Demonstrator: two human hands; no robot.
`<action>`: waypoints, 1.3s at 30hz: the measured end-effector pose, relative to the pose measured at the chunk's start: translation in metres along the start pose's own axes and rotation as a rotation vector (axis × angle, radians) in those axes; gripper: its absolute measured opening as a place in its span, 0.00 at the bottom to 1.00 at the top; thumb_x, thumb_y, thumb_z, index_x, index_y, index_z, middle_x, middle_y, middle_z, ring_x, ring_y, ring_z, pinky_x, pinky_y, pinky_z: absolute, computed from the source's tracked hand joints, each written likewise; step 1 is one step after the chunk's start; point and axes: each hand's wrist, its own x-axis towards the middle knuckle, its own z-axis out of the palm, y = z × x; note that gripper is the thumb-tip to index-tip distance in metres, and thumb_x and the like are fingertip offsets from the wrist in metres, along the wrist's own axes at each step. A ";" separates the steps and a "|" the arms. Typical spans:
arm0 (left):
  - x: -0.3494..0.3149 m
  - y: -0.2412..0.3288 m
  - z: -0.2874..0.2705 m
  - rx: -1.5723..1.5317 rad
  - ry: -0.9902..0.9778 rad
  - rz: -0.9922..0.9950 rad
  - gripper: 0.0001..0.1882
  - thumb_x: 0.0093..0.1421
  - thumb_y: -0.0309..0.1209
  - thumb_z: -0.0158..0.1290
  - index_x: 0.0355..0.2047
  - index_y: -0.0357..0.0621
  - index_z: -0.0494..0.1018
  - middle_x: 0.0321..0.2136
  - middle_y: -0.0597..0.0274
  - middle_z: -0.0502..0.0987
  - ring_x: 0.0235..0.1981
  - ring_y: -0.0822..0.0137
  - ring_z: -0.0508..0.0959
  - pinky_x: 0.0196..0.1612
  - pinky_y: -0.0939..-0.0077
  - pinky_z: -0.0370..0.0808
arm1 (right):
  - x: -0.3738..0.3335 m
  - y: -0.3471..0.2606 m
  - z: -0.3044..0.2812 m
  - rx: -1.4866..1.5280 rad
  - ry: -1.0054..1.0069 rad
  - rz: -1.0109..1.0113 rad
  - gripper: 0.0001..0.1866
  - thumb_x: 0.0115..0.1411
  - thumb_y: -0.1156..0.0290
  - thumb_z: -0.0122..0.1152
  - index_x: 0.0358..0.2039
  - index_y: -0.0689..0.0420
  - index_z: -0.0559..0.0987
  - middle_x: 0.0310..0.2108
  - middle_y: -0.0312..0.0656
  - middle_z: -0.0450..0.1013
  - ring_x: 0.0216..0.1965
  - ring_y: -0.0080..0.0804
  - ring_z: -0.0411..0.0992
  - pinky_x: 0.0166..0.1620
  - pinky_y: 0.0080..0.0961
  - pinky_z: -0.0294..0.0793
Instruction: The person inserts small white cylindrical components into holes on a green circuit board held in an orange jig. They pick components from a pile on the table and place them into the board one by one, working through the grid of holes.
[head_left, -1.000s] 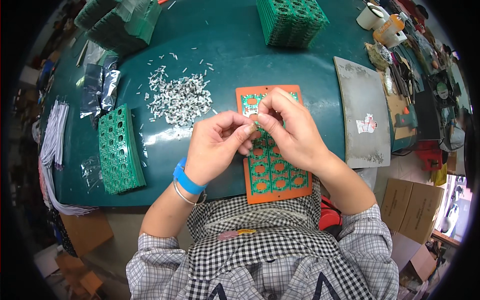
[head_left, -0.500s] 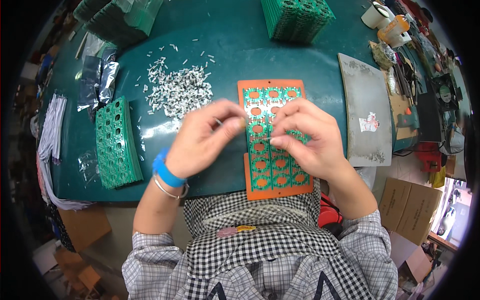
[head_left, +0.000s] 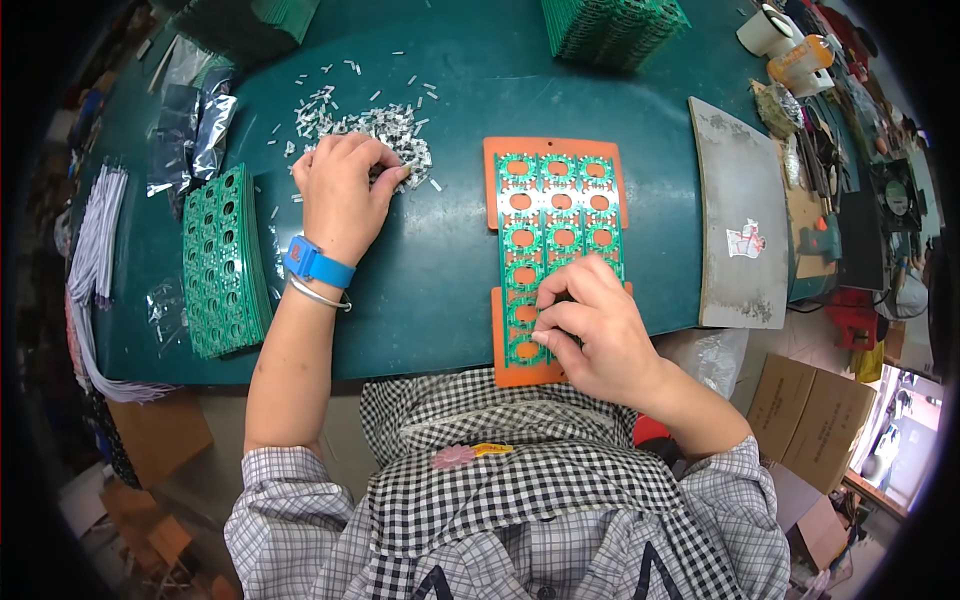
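"How does the green circuit-board panel [head_left: 543,242] lie?"

"Flat on the orange base [head_left: 515,148], its oval cut-outs running in three columns."

"And the small white pieces [head_left: 405,128]?"

"Loosely heaped to the left of both, a few strays scattered around."

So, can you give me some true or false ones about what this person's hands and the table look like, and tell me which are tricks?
1. The left hand is at the white pile. True.
2. The right hand is at the pile too. False: the right hand is over the green board.
3. The board lies on an orange base. True.
4. The blue band is on the right wrist. False: it is on the left wrist.
5. The grey plate is right of the board. True.
6. The table is red. False: it is dark green.
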 end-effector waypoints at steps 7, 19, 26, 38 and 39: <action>-0.001 0.011 -0.002 -0.114 0.003 -0.080 0.06 0.52 0.30 0.64 0.30 0.50 0.79 0.30 0.69 0.77 0.39 0.64 0.74 0.45 0.65 0.63 | 0.002 0.001 0.001 -0.036 -0.007 -0.056 0.09 0.43 0.81 0.70 0.24 0.59 0.77 0.35 0.39 0.70 0.40 0.39 0.69 0.43 0.35 0.67; 0.001 0.008 0.000 -0.368 0.154 -0.067 0.03 0.57 0.24 0.60 0.32 0.43 0.79 0.31 0.66 0.81 0.37 0.69 0.78 0.43 0.72 0.72 | 0.001 -0.007 0.006 -0.204 -0.051 -0.173 0.09 0.44 0.78 0.68 0.24 0.60 0.75 0.33 0.39 0.71 0.35 0.38 0.70 0.38 0.34 0.69; 0.006 0.021 -0.017 -1.303 -0.157 -0.522 0.04 0.65 0.24 0.55 0.38 0.37 0.75 0.31 0.60 0.80 0.29 0.74 0.78 0.33 0.82 0.76 | 0.028 0.001 -0.028 0.019 -0.084 -0.094 0.09 0.46 0.75 0.71 0.28 0.58 0.80 0.34 0.39 0.74 0.38 0.38 0.75 0.39 0.33 0.75; 0.005 0.094 -0.039 -1.569 -0.351 -0.398 0.06 0.65 0.27 0.55 0.39 0.37 0.74 0.31 0.63 0.79 0.31 0.77 0.78 0.31 0.84 0.77 | 0.088 0.001 -0.045 0.206 0.254 -0.049 0.06 0.53 0.77 0.68 0.33 0.58 0.82 0.32 0.39 0.75 0.30 0.29 0.77 0.31 0.25 0.75; 0.004 0.098 -0.038 -1.574 -0.351 -0.394 0.06 0.65 0.27 0.55 0.39 0.37 0.74 0.31 0.63 0.79 0.31 0.77 0.78 0.31 0.84 0.77 | 0.089 0.003 -0.045 0.209 0.245 -0.061 0.06 0.53 0.78 0.68 0.32 0.58 0.82 0.32 0.39 0.75 0.30 0.29 0.77 0.31 0.24 0.75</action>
